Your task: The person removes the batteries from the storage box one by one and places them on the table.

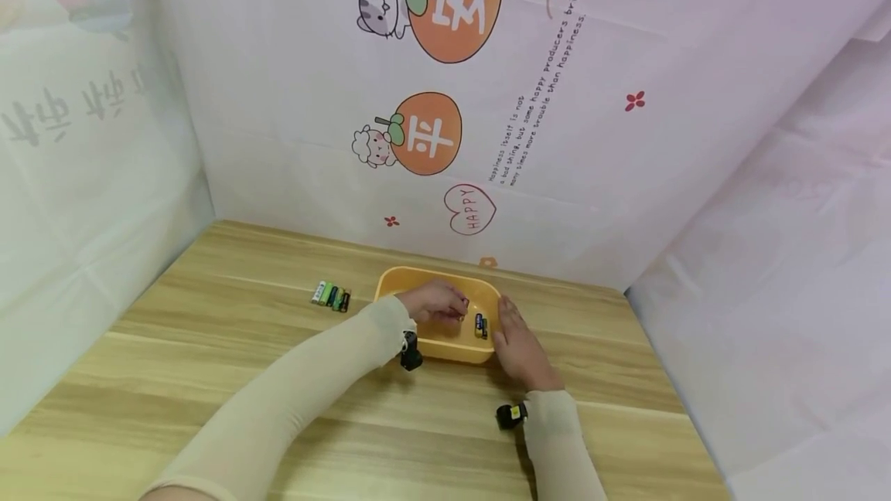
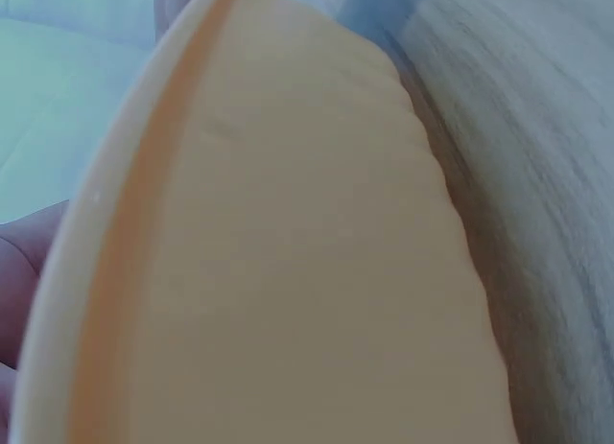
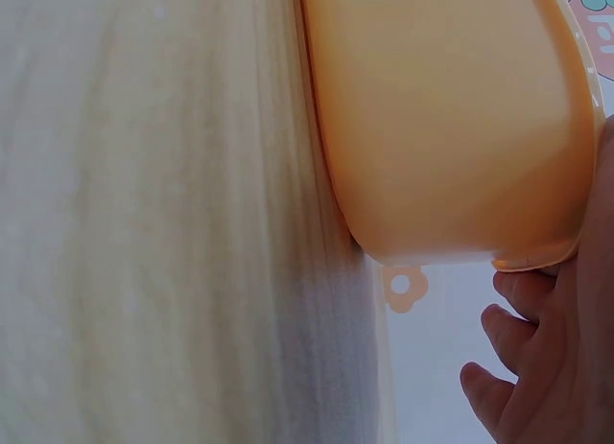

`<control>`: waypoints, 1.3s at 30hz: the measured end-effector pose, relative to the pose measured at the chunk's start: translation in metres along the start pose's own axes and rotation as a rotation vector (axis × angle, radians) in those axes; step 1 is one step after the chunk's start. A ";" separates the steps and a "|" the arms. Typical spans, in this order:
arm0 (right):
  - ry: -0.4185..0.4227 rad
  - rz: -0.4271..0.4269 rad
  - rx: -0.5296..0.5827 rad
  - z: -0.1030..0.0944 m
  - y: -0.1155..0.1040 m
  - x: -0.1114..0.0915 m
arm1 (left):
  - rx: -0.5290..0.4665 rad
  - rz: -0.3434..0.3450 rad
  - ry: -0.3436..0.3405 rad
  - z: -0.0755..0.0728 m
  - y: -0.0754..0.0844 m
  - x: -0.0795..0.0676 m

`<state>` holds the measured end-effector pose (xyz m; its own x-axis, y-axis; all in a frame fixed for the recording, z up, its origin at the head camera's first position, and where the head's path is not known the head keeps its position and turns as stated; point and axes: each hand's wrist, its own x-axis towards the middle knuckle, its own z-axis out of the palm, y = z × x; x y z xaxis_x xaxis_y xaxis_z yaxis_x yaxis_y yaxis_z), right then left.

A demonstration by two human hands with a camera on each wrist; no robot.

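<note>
A yellow-orange plastic bin [image 1: 431, 349] stands on the table, its outer wall [image 2: 307, 223] filling much of the left wrist view. My left hand [image 1: 438, 301] reaches inside, its curled fingertips pinching a small battery with a reddish end [image 1: 464, 305], mostly hidden by the fingers. Right of those fingertips, two batteries [image 1: 479, 325] lie side by side on the bin's floor. Against the bin's right end rests my right hand [image 1: 520, 346], fingers extended along the outside. The right wrist view shows those fingers [image 3: 513, 338] at the rim.
Several batteries [image 1: 332, 296] in green, white and dark colours lie in a row on the wooden table [image 1: 278, 362], left of the bin. A printed white cloth [image 1: 313, 138] hangs close behind the bin, and more cloth [image 1: 786, 253] borders the table at the sides.
</note>
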<state>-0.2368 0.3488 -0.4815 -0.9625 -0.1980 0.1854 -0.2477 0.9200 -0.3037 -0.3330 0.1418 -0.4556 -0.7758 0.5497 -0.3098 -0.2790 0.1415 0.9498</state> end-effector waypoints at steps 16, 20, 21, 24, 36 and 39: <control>-0.039 0.005 -0.015 -0.004 -0.001 0.003 | -0.061 0.039 -0.008 -0.031 0.004 -0.025; -0.047 0.018 -0.005 -0.004 -0.002 0.002 | -0.079 0.039 -0.005 -0.037 0.004 -0.030; -0.048 0.018 -0.003 -0.004 -0.002 0.002 | -0.082 0.037 -0.002 -0.039 0.004 -0.031; -0.052 0.017 0.003 -0.004 -0.003 0.001 | -0.078 0.047 0.014 -0.044 0.004 -0.035; -0.030 0.003 0.006 -0.002 -0.001 0.002 | -0.122 0.108 0.013 -0.061 0.002 -0.048; -0.032 0.002 0.011 -0.002 -0.002 0.002 | -0.140 0.114 0.014 -0.066 0.000 -0.051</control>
<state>-0.2376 0.3473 -0.4787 -0.9660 -0.2068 0.1550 -0.2466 0.9167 -0.3144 -0.3305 0.0594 -0.4427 -0.8144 0.5442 -0.2018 -0.2641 -0.0379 0.9637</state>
